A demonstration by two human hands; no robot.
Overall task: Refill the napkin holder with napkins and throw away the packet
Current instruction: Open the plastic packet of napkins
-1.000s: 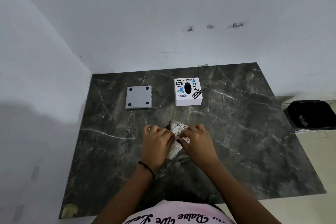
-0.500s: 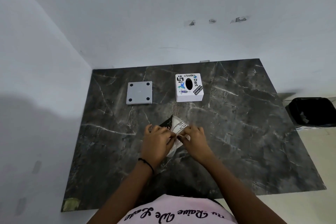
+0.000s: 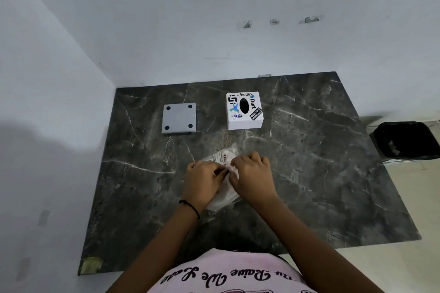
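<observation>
A clear plastic napkin packet (image 3: 225,158) with a printed label lies on the dark marble table (image 3: 309,173), partly hidden under both hands. My left hand (image 3: 203,179) and my right hand (image 3: 253,175) pinch the packet's top from either side, fingers closed on the plastic. Farther back stands the white square napkin holder (image 3: 244,110), covered in stickers, with a black oval slot on top. Its grey base plate (image 3: 179,118) with black round feet lies apart to the left.
A black bin (image 3: 407,140) with a dark liner stands on the floor past the table's right edge. White walls close the back and left sides. A yellowish patch (image 3: 91,265) marks the table's near left corner.
The packet's far end has dropped flatter onto the table and now shows its label. Both hands kept their grip and shifted slightly apart.
</observation>
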